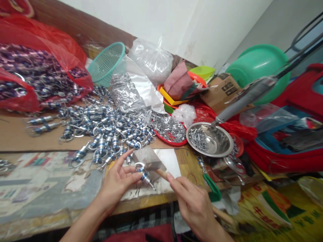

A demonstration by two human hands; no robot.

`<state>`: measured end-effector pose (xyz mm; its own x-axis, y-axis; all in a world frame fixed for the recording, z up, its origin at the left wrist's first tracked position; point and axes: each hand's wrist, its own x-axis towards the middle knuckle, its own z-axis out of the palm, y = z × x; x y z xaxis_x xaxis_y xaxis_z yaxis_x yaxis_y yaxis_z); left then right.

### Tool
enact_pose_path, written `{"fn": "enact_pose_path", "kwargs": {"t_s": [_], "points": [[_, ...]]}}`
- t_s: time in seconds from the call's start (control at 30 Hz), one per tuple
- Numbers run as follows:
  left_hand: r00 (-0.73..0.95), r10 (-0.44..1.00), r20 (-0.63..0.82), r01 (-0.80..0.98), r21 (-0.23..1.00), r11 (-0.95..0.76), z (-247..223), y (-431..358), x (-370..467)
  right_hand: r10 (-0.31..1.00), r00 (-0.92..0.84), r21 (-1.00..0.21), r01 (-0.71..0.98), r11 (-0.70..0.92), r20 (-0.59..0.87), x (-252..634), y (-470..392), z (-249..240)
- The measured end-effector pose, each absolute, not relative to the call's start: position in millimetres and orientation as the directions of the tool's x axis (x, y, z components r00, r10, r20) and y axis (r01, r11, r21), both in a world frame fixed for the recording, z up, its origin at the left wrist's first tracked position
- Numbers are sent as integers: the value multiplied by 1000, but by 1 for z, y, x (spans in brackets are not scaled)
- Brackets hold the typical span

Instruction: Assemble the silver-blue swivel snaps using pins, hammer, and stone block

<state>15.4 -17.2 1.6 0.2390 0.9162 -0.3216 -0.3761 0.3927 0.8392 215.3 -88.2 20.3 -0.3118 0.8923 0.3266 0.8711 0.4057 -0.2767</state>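
Near the front edge of the table (148,201), your left hand (114,183) has its grip pinched on one fitting (145,177) and your right hand (195,200) has its grip closed round the hammer (150,160), whose head is just beside it; how many in the heap of fittings (101,126) behind are finished, you cannot tell.

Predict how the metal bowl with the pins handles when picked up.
Metal bowl is likely stiff, given its shiny metal wall. Its smooth rim may slip in the grip. Loose pins, bunched toward one side, would probably slide if it tilts.
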Motion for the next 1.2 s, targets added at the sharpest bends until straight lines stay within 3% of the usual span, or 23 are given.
{"fn": "enact_pose_path", "kwargs": {"t_s": [0.13,0.23,0.3,0.4,0.5,0.67,0.8,0.93,1.1,1.13,1.2], "points": [[219,922,-319,-281,885,372,-4,-17,13,935,-174,-447,841,305,309,231,-76,11],[200,947,-251,-8,966,258,-7,-14,8,961,-41,-541,819,189,273,248,-50,2],[196,972,-133,154,983,104,-7,-11,4,982,-93,-548,819,168,162,254,-29,-3],[229,967,114,281,943,-178,-9,-7,1,980,-179,-416,887,200,89,255,5,-6],[261,914,310,352,851,-389,-8,-6,1,979,-118,-240,958,156,164,253,46,-4],[337,892,301,345,842,-414,-3,-8,6,993,-90,-140,985,101,80,256,109,0],[315,914,255,318,879,-355,-3,-9,7,996,-85,-147,985,90,40,258,124,4],[269,933,238,313,895,-318,-6,-10,6,994,-54,-261,962,77,93,259,112,13],[189,955,228,321,905,-280,-8,-12,8,989,-47,-511,852,114,143,227,51,25],[169,958,230,322,906,-275,-9,-12,9,987,-46,-574,809,129,157,217,35,26],[144,960,239,320,907,-274,-9,-12,10,974,-78,-812,541,220,212,195,5,29]]}}
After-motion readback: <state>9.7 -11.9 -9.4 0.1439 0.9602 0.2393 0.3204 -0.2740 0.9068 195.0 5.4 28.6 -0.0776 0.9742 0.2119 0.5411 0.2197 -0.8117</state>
